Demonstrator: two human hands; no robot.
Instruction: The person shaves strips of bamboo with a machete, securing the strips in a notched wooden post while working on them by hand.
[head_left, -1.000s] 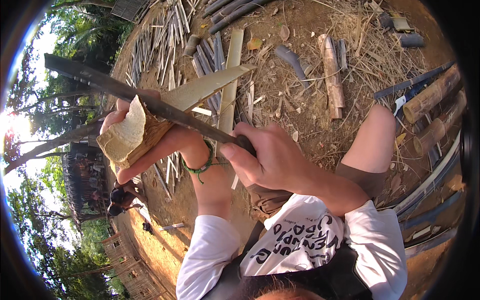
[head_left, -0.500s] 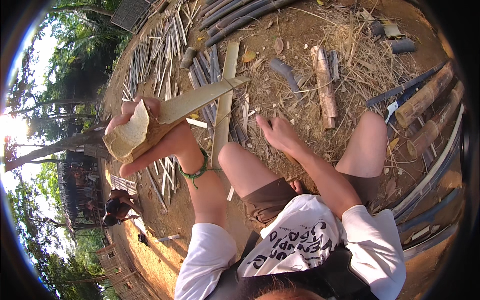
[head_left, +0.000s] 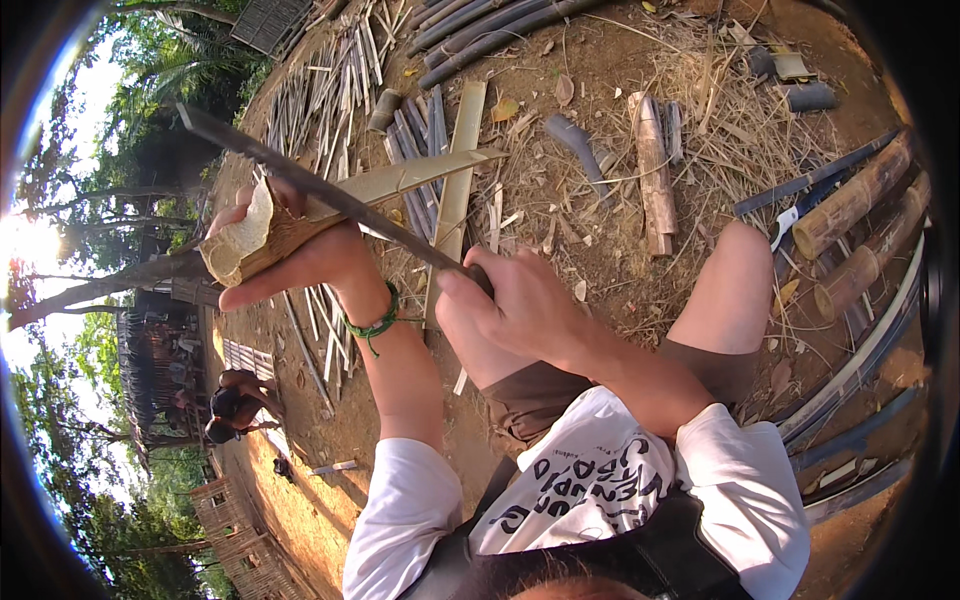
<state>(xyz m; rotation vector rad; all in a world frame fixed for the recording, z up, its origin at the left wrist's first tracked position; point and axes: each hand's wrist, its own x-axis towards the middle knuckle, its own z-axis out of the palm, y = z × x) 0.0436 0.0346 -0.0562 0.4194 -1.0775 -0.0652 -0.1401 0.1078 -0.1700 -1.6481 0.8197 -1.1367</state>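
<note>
My left hand (head_left: 338,262), raised at the left, is closed round a carved bamboo piece (head_left: 425,172). Its thick, pale, hollowed end faces me, and a long tapering strip stretches off to the right. In my right hand (head_left: 535,305) is the dark handle of a long knife (head_left: 300,178), gripped in front of my knee. The blade slants up and to the left, crossing in front of the bamboo piece near my left fingers. Whether its edge touches the bamboo I cannot tell.
Split bamboo strips (head_left: 325,100) and dark poles (head_left: 500,40) lie on the ground ahead. Thick bamboo lengths (head_left: 850,205) and a saw (head_left: 785,222) are at the right, near straw and shavings (head_left: 710,110). Another person (head_left: 235,405) bends down at the far left.
My right hand has moved left and turned, bringing the knife blade into plain view across the bamboo piece. My left hand has shifted slightly, still gripping the bamboo.
</note>
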